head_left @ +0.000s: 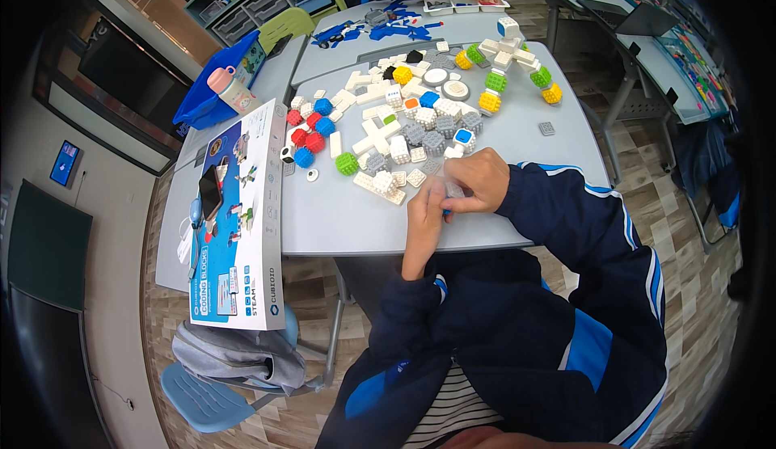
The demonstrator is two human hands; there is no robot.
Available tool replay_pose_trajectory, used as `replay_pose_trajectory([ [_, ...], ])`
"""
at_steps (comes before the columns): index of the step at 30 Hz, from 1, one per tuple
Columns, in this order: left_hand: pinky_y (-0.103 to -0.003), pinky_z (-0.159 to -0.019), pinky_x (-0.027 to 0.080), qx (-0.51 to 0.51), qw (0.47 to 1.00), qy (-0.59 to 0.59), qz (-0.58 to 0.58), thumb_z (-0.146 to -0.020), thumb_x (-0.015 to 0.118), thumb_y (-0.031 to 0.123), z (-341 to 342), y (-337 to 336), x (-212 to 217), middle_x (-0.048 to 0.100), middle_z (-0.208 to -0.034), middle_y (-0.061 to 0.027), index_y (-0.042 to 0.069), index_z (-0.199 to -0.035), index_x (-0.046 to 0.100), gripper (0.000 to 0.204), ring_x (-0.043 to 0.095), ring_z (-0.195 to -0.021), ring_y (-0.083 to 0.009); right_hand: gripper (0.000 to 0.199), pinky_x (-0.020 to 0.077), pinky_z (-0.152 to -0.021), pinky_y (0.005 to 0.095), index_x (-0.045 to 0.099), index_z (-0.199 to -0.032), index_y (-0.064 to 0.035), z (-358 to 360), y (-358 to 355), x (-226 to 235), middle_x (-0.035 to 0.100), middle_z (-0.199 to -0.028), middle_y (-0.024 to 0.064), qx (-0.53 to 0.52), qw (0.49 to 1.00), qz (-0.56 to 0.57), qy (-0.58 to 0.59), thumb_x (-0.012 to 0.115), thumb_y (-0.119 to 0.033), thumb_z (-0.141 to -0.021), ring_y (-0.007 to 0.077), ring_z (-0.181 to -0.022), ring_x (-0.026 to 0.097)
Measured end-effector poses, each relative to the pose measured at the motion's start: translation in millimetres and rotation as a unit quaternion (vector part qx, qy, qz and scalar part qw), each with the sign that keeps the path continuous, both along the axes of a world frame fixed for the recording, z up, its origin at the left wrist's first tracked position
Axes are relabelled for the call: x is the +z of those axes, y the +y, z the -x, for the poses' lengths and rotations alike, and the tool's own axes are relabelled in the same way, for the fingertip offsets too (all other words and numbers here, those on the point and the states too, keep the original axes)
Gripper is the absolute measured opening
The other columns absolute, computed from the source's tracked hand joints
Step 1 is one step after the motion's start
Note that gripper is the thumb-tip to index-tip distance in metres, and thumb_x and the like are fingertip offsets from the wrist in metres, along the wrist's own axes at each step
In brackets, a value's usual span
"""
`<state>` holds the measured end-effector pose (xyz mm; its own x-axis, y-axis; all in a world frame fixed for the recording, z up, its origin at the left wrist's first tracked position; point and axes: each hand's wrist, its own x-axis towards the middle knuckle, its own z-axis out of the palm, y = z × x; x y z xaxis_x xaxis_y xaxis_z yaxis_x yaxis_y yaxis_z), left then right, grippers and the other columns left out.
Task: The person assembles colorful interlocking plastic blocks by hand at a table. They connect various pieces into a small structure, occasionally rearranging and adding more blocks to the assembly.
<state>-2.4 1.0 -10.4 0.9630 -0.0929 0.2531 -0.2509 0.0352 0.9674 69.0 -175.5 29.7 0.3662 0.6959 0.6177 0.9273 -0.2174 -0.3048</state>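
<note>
A small, translucent greyish piece (455,191) is pinched between the fingers of the left hand (423,216) and right hand (482,181), near the pale grey bench's (323,227) front edge; its long axis is hidden, neither hand nearer.

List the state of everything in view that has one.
Left hand: fingers bent, gripping
Right hand: fingers bent, gripping
Small piece: between the hands, mostly hidden
Loose blocks: scattered
Block figure: assembled
Bottle: upright, lid on
Box: lying flat, closed
Phone: on the box, screen dark
Laptop: open
Wall screen: lit
</note>
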Motion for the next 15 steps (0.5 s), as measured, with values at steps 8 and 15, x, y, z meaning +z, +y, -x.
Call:
replay_pose_trajectory([
  [8, -0.023, -0.055, 0.036, 0.019, 0.998, -0.012, -0.050, -0.109, 0.036, 0.051, 4, 1, -4, 0.052, -0.075, 0.0013, 0.004, -0.098, 0.062, 0.054, 0.046, -0.065, -0.0059, 0.023, 0.0462, -0.047, 0.0417, 0.056, -0.084, -0.0068, -3, 3, -18, 0.054, -0.066, 0.0098, 0.017, 0.995, -0.044, -0.083, 0.066, -0.025, -0.093, 0.0306, -0.053, 0.060],
  [15, -0.022, -0.057, 0.038, 0.008, 1.000, -0.012, 0.013, -0.108, 0.040, 0.052, 5, 5, -1, 0.055, -0.080, -0.0006, 0.004, -0.098, 0.061, 0.053, 0.047, -0.066, -0.0063, 0.026, 0.0428, -0.047, 0.0350, 0.061, -0.091, -0.0032, -7, 1, -19, 0.057, -0.066, 0.0056, -0.017, 0.942, -0.159, 0.294, 0.051, -0.024, -0.104, 0.0192, -0.049, 0.054],
])
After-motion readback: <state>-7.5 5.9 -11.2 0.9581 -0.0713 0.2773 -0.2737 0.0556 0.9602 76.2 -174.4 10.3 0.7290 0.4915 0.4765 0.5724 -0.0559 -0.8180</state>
